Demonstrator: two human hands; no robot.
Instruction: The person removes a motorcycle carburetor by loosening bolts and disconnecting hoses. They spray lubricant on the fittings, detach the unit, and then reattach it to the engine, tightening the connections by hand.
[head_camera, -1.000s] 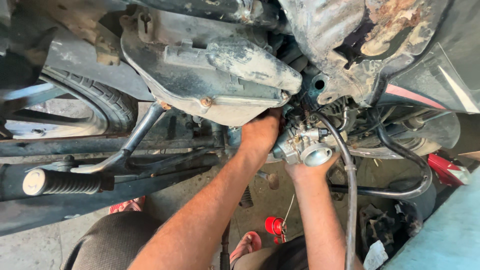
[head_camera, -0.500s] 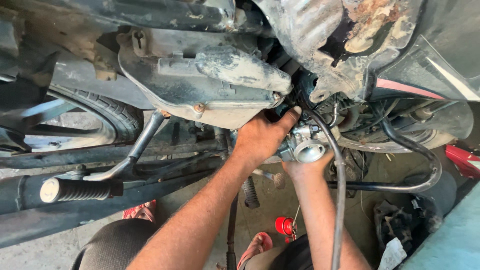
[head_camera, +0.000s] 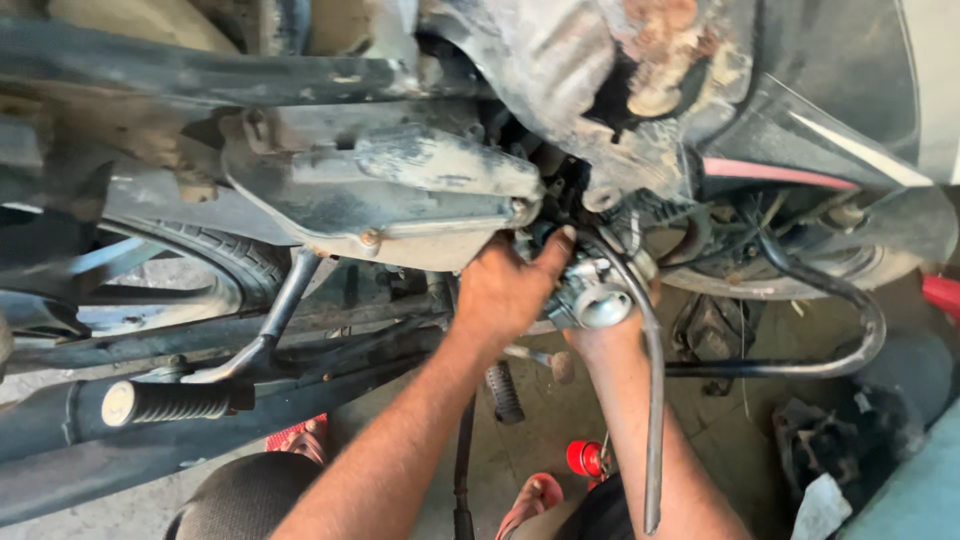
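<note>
A: Where are the hands?

B: Both are up under the motorbike, on the metal carburettor (head_camera: 590, 290) just right of the grey engine cover (head_camera: 400, 190). The left hand (head_camera: 510, 290) wraps its near-left side, thumb stretched up over the top.

A: And the right hand (head_camera: 610, 340)?

B: Mostly hidden beneath the carburettor. It seems to cup it from below, but I cannot tell how the fingers close.

A: What else is hard to see?

B: A grey cable (head_camera: 652, 400) crosses the right forearm. The tyre (head_camera: 225, 260) at left is partly covered by the frame. The footpeg (head_camera: 165, 402) sits near left. A red cap (head_camera: 583, 458) shows between the arms.
</note>
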